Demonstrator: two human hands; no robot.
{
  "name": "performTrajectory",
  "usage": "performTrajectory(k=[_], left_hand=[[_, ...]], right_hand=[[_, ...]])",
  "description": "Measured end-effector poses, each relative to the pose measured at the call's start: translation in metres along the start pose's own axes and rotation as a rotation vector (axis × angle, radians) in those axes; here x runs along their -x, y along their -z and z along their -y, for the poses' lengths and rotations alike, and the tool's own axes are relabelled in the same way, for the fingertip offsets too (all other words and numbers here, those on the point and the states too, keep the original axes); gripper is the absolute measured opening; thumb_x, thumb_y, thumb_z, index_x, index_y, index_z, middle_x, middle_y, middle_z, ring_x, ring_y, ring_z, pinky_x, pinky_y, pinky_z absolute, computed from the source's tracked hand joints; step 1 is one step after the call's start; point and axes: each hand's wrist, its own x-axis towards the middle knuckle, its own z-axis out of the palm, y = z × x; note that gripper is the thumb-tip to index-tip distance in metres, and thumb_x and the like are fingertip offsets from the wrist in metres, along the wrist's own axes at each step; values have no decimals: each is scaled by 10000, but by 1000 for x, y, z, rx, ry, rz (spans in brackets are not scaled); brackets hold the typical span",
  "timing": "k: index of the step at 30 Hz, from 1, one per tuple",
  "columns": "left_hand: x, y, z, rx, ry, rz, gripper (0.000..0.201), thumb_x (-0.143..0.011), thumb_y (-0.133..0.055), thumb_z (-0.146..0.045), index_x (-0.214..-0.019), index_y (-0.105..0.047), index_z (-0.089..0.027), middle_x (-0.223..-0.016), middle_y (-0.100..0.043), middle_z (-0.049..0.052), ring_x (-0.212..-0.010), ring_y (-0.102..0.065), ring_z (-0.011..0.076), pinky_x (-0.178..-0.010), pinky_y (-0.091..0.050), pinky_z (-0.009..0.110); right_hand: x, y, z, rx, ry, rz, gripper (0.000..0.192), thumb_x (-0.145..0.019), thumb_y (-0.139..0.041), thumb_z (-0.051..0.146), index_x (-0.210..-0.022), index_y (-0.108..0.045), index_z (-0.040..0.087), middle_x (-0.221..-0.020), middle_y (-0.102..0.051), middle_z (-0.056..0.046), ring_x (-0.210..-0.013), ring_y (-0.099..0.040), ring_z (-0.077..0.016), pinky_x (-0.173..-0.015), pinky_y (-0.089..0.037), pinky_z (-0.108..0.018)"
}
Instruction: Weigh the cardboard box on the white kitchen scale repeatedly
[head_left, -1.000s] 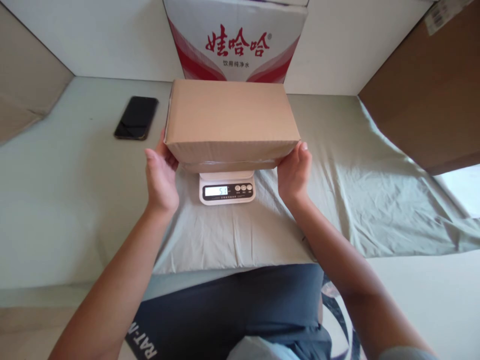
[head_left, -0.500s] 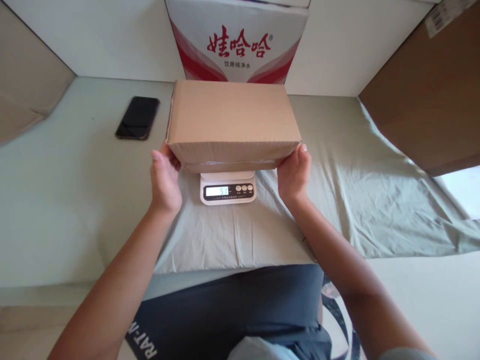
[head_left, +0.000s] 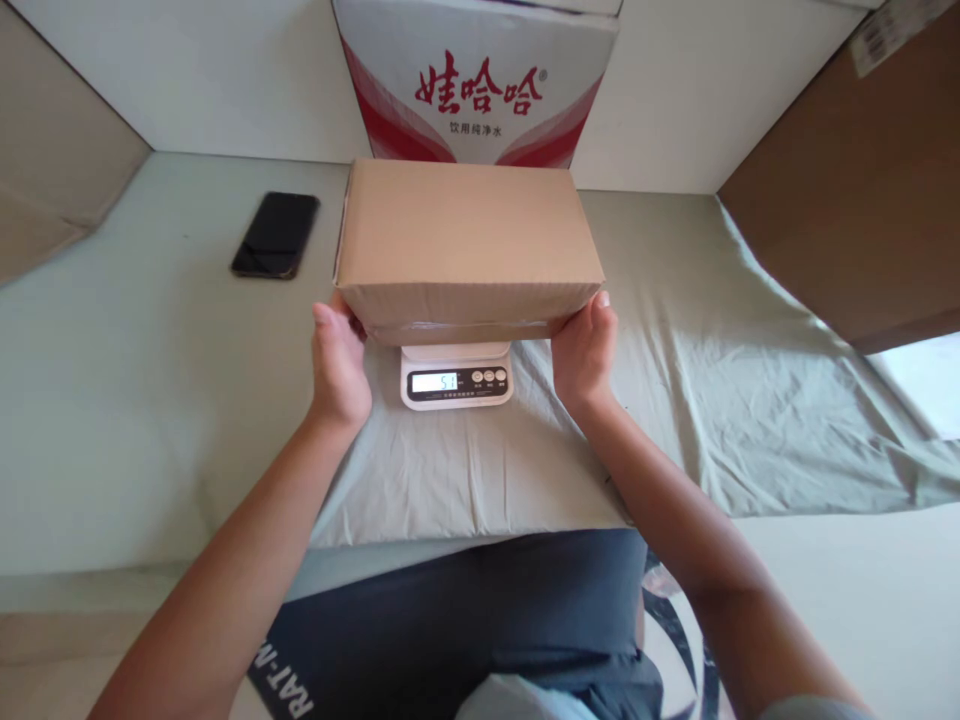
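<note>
Head view: left hand [head_left: 341, 365] has slid inward, both hands' fingers now cupping the cardboard box [head_left: 465, 240] ends atop the scale [head_left: 456, 378], right hand [head_left: 583, 350] steady.

A black phone [head_left: 275, 235] lies on the green sheet [head_left: 712, 380] before a printed carton [head_left: 476, 85].

Two hands, left hand [head_left: 341, 365] and right hand [head_left: 581, 350], flank one brown cardboard box [head_left: 465, 240] on one white scale [head_left: 456, 378]; one black phone [head_left: 275, 235] upper left; one printed water carton [head_left: 476, 80] at top centre.
</note>
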Motion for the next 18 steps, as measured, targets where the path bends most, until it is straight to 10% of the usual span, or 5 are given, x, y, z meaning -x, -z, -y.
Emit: performTrajectory(k=[11, 18], left_hand=[[-34, -2, -15, 24, 5, 76, 936, -951, -430, -1070, -1220, -863, -284, -1398, -834, 150, -1588, -642, 397, -1357, -505, 566], [-118, -6, 48, 89, 52, 8, 1093, -873, -314, -1163, -1153, -799, -224, -1404, -826, 172, -1644, -579, 369, -1357, -496, 553]], right_hand=[[-32, -5, 19, 31, 99, 18, 731, -975, -499, 913, -1475, -750, 442, -1537, -793, 0, -1770, -468, -327, -1518, -362, -551], [-123, -17, -43, -12, 144, -43, 910, -896, -454, 1024, -1435, -758, 358, -1602, -748, -1, -1810, -403, -287, -1533, -328, -554]])
